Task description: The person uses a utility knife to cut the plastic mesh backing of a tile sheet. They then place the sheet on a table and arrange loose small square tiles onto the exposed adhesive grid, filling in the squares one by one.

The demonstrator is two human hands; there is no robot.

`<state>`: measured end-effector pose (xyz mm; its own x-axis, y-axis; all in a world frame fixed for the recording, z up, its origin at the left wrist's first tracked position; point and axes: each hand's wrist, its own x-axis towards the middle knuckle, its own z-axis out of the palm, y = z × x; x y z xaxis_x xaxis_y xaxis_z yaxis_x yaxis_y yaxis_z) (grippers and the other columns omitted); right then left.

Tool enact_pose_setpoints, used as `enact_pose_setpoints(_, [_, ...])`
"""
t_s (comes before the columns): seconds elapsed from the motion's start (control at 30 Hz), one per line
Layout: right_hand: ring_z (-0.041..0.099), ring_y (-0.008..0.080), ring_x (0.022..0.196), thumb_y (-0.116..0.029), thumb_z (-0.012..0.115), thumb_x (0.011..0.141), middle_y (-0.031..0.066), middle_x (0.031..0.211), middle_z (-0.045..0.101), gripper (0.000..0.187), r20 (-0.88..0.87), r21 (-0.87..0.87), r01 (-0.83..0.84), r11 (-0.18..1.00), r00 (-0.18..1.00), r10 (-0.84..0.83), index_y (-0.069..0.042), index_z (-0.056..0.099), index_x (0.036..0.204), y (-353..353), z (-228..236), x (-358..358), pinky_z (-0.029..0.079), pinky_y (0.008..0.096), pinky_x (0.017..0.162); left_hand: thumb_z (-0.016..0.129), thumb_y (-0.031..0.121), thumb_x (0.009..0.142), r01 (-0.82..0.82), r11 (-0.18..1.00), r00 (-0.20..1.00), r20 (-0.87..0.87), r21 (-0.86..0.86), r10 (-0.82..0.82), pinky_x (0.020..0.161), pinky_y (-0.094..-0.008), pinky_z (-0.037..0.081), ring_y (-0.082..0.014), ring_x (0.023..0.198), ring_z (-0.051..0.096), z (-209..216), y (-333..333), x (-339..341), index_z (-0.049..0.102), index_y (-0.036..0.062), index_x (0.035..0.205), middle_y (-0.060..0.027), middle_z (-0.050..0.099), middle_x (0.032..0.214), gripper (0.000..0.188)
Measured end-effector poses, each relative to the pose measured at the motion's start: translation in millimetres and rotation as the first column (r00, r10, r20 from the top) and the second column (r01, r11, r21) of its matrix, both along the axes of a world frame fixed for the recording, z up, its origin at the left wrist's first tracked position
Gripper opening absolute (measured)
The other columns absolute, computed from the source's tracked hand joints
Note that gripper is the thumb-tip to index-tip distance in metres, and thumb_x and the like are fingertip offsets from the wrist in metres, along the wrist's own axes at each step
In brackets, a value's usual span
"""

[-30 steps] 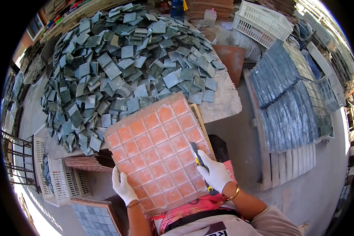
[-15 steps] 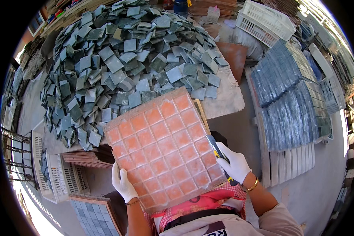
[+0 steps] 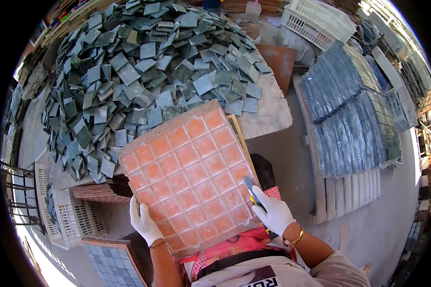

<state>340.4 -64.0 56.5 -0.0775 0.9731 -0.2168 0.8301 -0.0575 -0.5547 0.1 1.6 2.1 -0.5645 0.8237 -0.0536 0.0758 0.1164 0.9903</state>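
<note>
Tilted in front of me is a square orange-red board (image 3: 187, 172) divided by pale raised lines into a grid of square cells. My left hand (image 3: 145, 222), in a white glove, grips its lower left edge. In my gloved right hand (image 3: 274, 210) is a utility knife (image 3: 254, 193) with a black and yellow handle; its tip end lies over the board's right edge. Beyond the board spreads a large heap of loose grey-green square tiles (image 3: 148, 71) on a pale table (image 3: 270, 115).
To the right, plastic-wrapped tile stacks (image 3: 347, 138) stand on a wooden pallet (image 3: 342, 196). White plastic crates (image 3: 316, 24) sit at the far right, with another crate (image 3: 69, 215) at left. A framed tile panel (image 3: 112, 263) leans at lower left, near stacked brown boards (image 3: 103, 191).
My right hand has moved left, bringing the knife from beside the board's right edge onto its face. The left hand keeps its grip. The whole view has shifted slightly.
</note>
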Motion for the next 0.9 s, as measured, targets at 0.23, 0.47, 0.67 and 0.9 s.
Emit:
enact_pose_setpoints(0.23, [0.062, 0.0370, 0.067, -0.028, 0.055, 0.091, 0.0191, 0.078, 0.063, 0.058, 0.007, -0.017, 0.026, 1.000, 1.000, -0.026, -0.015, 0.033, 0.143, -10.5, -13.3, -15.8, 0.047, 0.0488, 0.063, 0.048, -0.002, 0.087, 0.006, 1.000, 1.000, 0.003, -0.018, -0.006, 0.096, -0.0281, 0.040, -0.0167, 0.109, 0.052, 0.6, 1.3, 0.2, 0.048, -0.0104, 0.129, -0.0112, 0.055, 0.124, 0.043])
enact_pose_setpoints(0.47, [0.062, 0.0360, 0.067, -0.026, 0.056, 0.090, 0.0181, 0.077, 0.063, 0.059, -0.049, 0.037, 0.103, 0.994, 0.994, -0.101, -0.015, 0.032, 0.143, -2.5, -10.3, -11.3, 0.046, 0.0490, 0.061, 0.048, -0.002, 0.087, 0.021, 1.000, 1.000, 0.020, 0.016, -0.021, 0.098, -0.0301, 0.038, -0.0181, 0.112, 0.052, -1.8, -0.6, -3.3, 0.049, -0.0105, 0.128, -0.0122, 0.055, 0.126, 0.043])
enact_pose_setpoints(0.67, [0.062, 0.0388, 0.072, -0.027, 0.056, 0.091, 0.0205, 0.087, 0.064, 0.063, -0.121, -0.009, 0.068, 0.998, 0.990, -0.068, -0.015, 0.027, 0.146, -16.6, -12.7, -24.3, 0.048, 0.0474, 0.066, 0.048, -0.003, 0.087, 0.000, 1.000, 0.999, 0.042, -0.004, 0.000, 0.101, -0.0306, 0.037, -0.0197, 0.116, 0.051, 1.2, 0.3, 1.1, 0.047, -0.0109, 0.129, -0.0143, 0.053, 0.129, 0.043])
enact_pose_setpoints(0.9, [0.062, 0.0387, 0.078, -0.026, 0.059, 0.089, 0.0178, 0.093, 0.065, 0.066, -0.073, -0.029, -0.035, 0.999, 0.997, 0.033, -0.017, 0.027, 0.146, -18.8, 10.1, -1.8, 0.050, 0.0445, 0.071, 0.048, -0.001, 0.088, 0.020, 1.000, 0.999, 0.049, 0.018, -0.021, 0.101, -0.0314, 0.037, -0.0205, 0.116, 0.051, -5.9, -2.1, -5.0, 0.047, -0.0112, 0.130, -0.0153, 0.053, 0.130, 0.043])
